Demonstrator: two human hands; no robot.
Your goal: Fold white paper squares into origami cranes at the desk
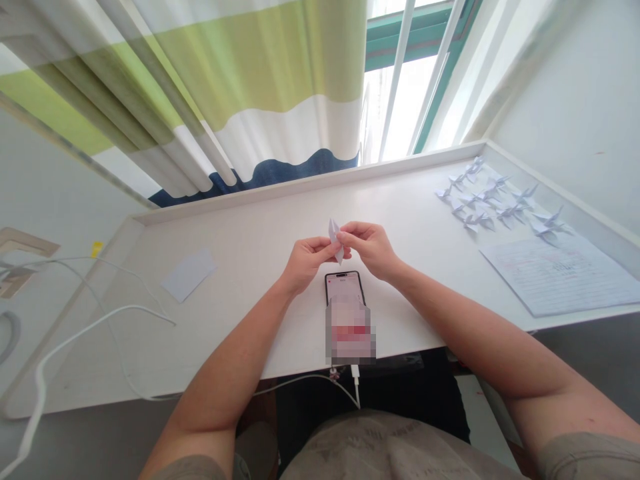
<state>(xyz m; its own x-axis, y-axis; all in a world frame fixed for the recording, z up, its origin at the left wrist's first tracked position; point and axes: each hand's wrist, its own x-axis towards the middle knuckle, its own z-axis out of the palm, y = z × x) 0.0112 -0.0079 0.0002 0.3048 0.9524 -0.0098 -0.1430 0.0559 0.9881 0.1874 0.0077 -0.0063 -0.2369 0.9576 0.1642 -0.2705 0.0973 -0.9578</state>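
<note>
Between my two hands, above the middle of the white desk, is a small folded piece of white paper point(333, 230), narrow and pointed at its top and bottom. My left hand point(311, 259) pinches it from the left, thumb across its lower part. From the right, the thumb and fingers of my right hand point(369, 245) close on its upper side. Just below the hands a phone point(345, 288) lies on the desk with its screen lit and partly blurred out. Several folded white paper cranes point(510, 208) stand together at the far right.
Sheets of paper with writing point(560, 277) lie at the desk's right side. A blank white paper point(189, 273) rests at the left, near a loose white cable point(135, 308). Another cable point(355, 375) plugs into the phone. A raised rim point(310, 180) borders the desk's back, before a striped curtain point(280, 60).
</note>
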